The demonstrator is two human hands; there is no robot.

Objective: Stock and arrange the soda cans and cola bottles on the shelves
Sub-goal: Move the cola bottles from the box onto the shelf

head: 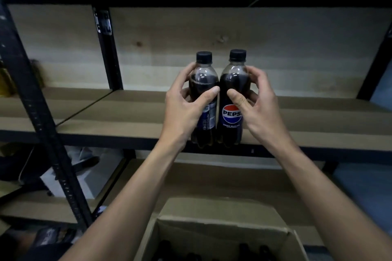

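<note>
The left hand (186, 108) has its grip closed round the left clear plastic cola bottle with a black screw cap (204, 82), thumb across the front of the shoulder and fingers curled behind; the right hand (261, 108) has its grip closed in the same way round the right clear plastic cola bottle with a black cap and a dark Pepsi Zero Sugar label (231, 116), thumb pressed just above the round logo; the two bottles stand upright and side by side, touching or very nearly so along their bodies; the left one shows the small-print side of its label, the right one shows its logo to the camera; both are full of dark drink up to the shoulder.

The bottles sit at the front edge of the middle brown wooden shelf board (127, 116), their bases showing in front of its dark front rail (106, 140); whether they rest on the board or hang just before it cannot be told; behind them rises a pale wooden back panel (233, 34); a black perforated metal upright (42, 123) slants down the left side.

Below, between the forearms, an open brown cardboard box (222, 231) stands in front of a lower wooden shelf (212, 178); dark bottle tops (244, 248) show dimly inside the box.
</note>
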